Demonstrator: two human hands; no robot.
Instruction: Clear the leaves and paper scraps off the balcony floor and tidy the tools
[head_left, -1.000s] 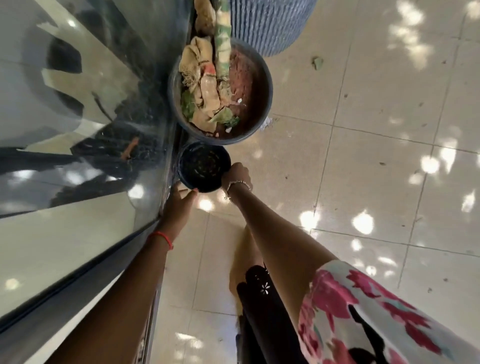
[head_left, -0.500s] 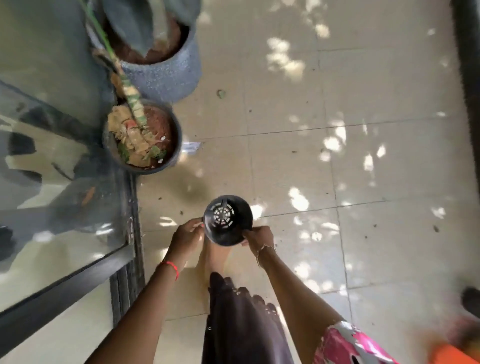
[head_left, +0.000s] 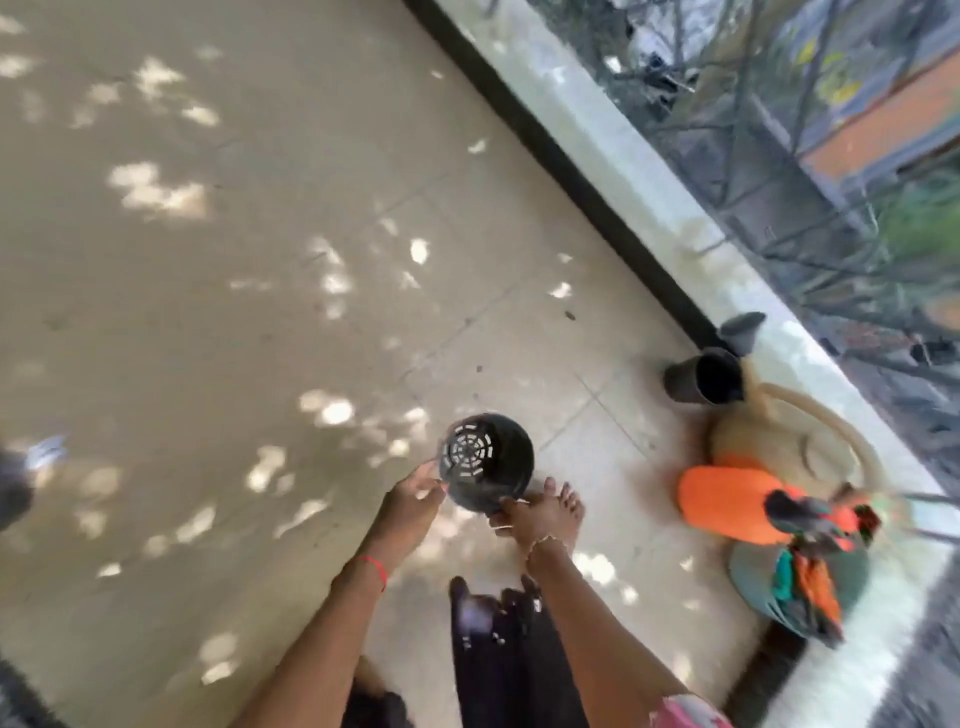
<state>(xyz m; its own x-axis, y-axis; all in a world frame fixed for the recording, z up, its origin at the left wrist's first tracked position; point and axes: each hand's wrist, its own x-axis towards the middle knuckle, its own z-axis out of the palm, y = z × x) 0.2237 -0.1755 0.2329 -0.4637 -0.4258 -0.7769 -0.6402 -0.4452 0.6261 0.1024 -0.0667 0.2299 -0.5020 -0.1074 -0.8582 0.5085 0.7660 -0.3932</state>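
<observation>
I hold a small black plastic pot (head_left: 488, 462) in front of me over the tiled balcony floor (head_left: 260, 312), its slotted bottom turned up toward the camera. My left hand (head_left: 410, 501) grips its left side and my right hand (head_left: 519, 514) pinches its lower right rim. A small dark leaf bit (head_left: 570, 314) lies on the tiles farther out. At the far left edge lies a pale paper scrap (head_left: 47, 449). The picture is blurred by motion.
Another black pot (head_left: 704, 378) lies on its side by the balcony ledge (head_left: 649, 197), and a third (head_left: 744, 327) stands on the ledge. A woven straw item (head_left: 800, 441), an orange object (head_left: 727, 501) and a green one with colourful cloth (head_left: 800, 577) lie at the right. Wire mesh closes the balcony's edge.
Both hands lifted the black pot from the floor beside the glass door and the potted plants. The view swung right to the balcony ledge, and the pot's bottom now faces up.
</observation>
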